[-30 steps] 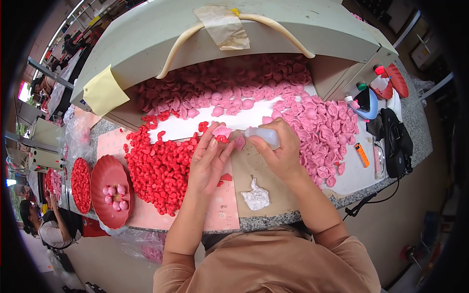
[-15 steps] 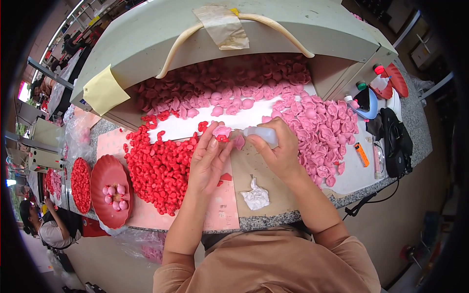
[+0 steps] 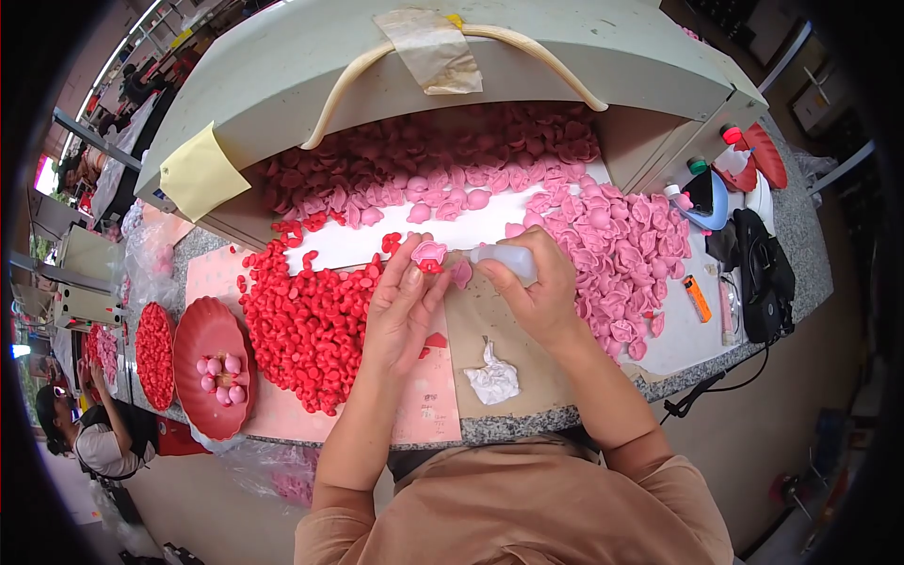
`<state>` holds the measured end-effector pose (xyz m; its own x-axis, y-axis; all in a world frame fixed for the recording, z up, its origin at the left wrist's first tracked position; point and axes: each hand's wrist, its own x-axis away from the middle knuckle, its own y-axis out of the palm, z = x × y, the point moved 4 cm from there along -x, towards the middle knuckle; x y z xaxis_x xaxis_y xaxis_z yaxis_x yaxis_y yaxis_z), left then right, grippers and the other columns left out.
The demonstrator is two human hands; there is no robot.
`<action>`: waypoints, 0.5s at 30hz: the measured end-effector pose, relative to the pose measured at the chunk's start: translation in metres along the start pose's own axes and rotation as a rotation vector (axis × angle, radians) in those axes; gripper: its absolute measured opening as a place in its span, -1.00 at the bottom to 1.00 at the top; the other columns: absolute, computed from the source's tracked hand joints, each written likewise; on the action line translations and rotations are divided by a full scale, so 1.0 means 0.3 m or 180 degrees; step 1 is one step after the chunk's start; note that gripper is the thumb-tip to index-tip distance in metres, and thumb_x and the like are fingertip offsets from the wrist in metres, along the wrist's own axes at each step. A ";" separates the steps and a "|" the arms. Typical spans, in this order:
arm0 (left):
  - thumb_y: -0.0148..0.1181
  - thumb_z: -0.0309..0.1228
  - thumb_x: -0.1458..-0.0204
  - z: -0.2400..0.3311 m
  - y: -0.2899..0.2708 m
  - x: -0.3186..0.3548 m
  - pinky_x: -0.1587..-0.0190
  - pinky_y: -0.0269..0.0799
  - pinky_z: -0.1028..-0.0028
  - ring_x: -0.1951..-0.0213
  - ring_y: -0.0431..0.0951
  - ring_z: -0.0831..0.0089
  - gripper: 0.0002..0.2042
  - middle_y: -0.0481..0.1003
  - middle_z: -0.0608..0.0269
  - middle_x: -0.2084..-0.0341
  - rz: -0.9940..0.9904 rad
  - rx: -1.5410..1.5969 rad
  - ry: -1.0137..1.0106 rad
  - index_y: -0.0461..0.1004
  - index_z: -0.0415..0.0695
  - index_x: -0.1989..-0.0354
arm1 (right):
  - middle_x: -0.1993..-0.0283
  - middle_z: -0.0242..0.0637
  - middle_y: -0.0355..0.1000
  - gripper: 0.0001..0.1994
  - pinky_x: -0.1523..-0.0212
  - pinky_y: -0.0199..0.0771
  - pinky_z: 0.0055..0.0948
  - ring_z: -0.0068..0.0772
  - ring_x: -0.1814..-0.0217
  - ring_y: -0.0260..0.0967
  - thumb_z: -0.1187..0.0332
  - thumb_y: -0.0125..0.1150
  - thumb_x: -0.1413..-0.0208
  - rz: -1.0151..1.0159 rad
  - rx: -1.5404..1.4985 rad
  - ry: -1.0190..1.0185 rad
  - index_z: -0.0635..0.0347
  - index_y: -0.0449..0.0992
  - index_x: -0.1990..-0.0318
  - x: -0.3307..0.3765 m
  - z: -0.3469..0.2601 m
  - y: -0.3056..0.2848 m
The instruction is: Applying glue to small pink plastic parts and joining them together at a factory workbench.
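My left hand (image 3: 403,303) pinches a small pink petal-shaped piece (image 3: 429,252) with a red bit under it, held just above the table. My right hand (image 3: 541,292) grips a small translucent squeeze bottle (image 3: 508,259) whose tip points left at the pink piece. A heap of small red pieces (image 3: 306,320) lies to the left of my left hand. A spread of pink pieces (image 3: 617,250) lies to the right of my right hand. Between my forearms rests a crumpled white cloth (image 3: 493,380).
A grey machine hood (image 3: 395,85) arches over more pink pieces at the back. A red plate (image 3: 209,372) with a few pink buds stands at the left, another red plate (image 3: 153,355) beyond it. Bottles, an orange lighter (image 3: 697,298) and a black bag (image 3: 765,273) sit right. Another person (image 3: 89,433) is at lower left.
My left hand has lifted the pink piece slightly toward the bottle tip; otherwise the hands stay in the same spot.
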<state>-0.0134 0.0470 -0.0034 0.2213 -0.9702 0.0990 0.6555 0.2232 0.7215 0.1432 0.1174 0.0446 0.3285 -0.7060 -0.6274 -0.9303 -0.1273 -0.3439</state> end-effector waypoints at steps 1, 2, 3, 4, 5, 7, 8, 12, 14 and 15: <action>-0.02 -0.46 -0.15 -0.001 -0.002 -0.002 -0.20 0.24 0.41 -0.10 0.32 0.44 -0.56 0.23 0.24 -0.14 -0.0003 0.0000 -0.0001 0.12 -0.17 -0.21 | 0.45 -0.28 0.34 -0.76 0.45 0.28 -0.48 -0.40 0.46 0.33 0.32 0.32 0.06 -0.0029 -0.0044 -0.0005 0.24 0.40 0.35 0.001 -0.002 0.002; -0.03 -0.47 -0.15 -0.005 -0.008 -0.004 -0.20 0.24 0.42 -0.10 0.32 0.44 -0.56 0.21 0.24 -0.15 0.0012 0.0003 -0.0018 0.12 -0.18 -0.21 | 0.45 -0.28 0.34 -0.76 0.45 0.28 -0.48 -0.40 0.46 0.33 0.32 0.32 0.06 -0.0058 -0.0088 -0.0010 0.24 0.40 0.35 0.002 -0.003 0.004; -0.03 -0.47 -0.15 -0.007 -0.013 -0.005 -0.20 0.25 0.42 -0.10 0.31 0.44 -0.56 0.20 0.24 -0.16 0.0032 0.0004 -0.0032 0.12 -0.18 -0.21 | 0.45 -0.28 0.34 -0.76 0.45 0.28 -0.48 -0.40 0.46 0.33 0.32 0.32 0.06 -0.0059 -0.0091 -0.0010 0.24 0.40 0.35 0.004 -0.002 0.005; -0.03 -0.47 -0.15 -0.007 -0.013 -0.005 -0.20 0.25 0.42 -0.10 0.31 0.44 -0.56 0.20 0.24 -0.16 0.0034 0.0003 -0.0031 0.12 -0.18 -0.21 | 0.45 -0.28 0.35 -0.76 0.45 0.29 -0.48 -0.41 0.46 0.33 0.31 0.32 0.06 -0.0051 -0.0077 0.0033 0.24 0.40 0.35 0.005 0.000 0.006; -0.04 -0.47 -0.15 -0.006 -0.013 -0.004 -0.19 0.25 0.43 -0.10 0.31 0.44 -0.56 0.19 0.24 -0.16 0.0040 -0.0006 -0.0018 0.11 -0.18 -0.22 | 0.45 -0.28 0.35 -0.75 0.45 0.29 -0.48 -0.41 0.46 0.33 0.30 0.32 0.06 -0.0044 -0.0063 0.0077 0.23 0.40 0.35 0.006 0.003 0.007; -0.04 -0.48 -0.15 -0.006 -0.013 -0.004 -0.19 0.25 0.44 -0.11 0.31 0.43 -0.56 0.18 0.24 -0.17 0.0043 -0.0015 -0.0003 0.11 -0.18 -0.22 | 0.44 -0.28 0.35 -0.75 0.45 0.29 -0.49 -0.41 0.46 0.33 0.30 0.32 0.07 -0.0064 -0.0095 0.0073 0.23 0.41 0.34 0.007 0.005 0.009; -0.04 -0.48 -0.15 -0.006 -0.017 -0.004 -0.19 0.25 0.44 -0.11 0.31 0.42 -0.56 0.19 0.23 -0.17 0.0054 -0.0003 -0.0006 0.11 -0.18 -0.22 | 0.44 -0.28 0.35 -0.75 0.44 0.30 -0.49 -0.41 0.46 0.34 0.29 0.33 0.07 -0.0086 -0.0126 0.0070 0.23 0.41 0.34 0.007 0.005 0.011; -0.03 -0.47 -0.15 0.000 -0.006 -0.002 -0.19 0.26 0.44 -0.10 0.32 0.37 -0.56 0.21 0.22 -0.15 0.0084 -0.0004 0.0016 0.11 -0.17 -0.22 | 0.44 -0.28 0.36 -0.75 0.44 0.30 -0.50 -0.42 0.46 0.34 0.30 0.33 0.06 -0.0128 -0.0140 0.0034 0.23 0.41 0.34 0.007 0.000 0.013; -0.03 -0.47 -0.15 -0.001 -0.007 -0.003 -0.19 0.26 0.44 -0.10 0.33 0.36 -0.56 0.22 0.22 -0.14 0.0083 0.0023 0.0018 0.11 -0.17 -0.22 | 0.44 -0.28 0.36 -0.76 0.44 0.30 -0.50 -0.42 0.46 0.35 0.30 0.32 0.06 -0.0179 -0.0136 0.0059 0.23 0.41 0.34 0.007 -0.001 0.016; -0.03 -0.46 -0.15 -0.001 -0.006 -0.003 -0.19 0.26 0.44 -0.10 0.33 0.35 -0.56 0.23 0.22 -0.14 0.0077 0.0050 0.0017 0.11 -0.17 -0.22 | 0.44 -0.28 0.36 -0.76 0.44 0.30 -0.50 -0.42 0.46 0.35 0.30 0.32 0.06 -0.0179 -0.0136 0.0059 0.23 0.41 0.34 0.008 0.000 0.016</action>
<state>-0.0146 0.0474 -0.0050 0.2408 -0.9640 0.1128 0.6385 0.2449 0.7296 0.1394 0.1150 0.0415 0.3778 -0.7095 -0.5948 -0.9167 -0.1964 -0.3480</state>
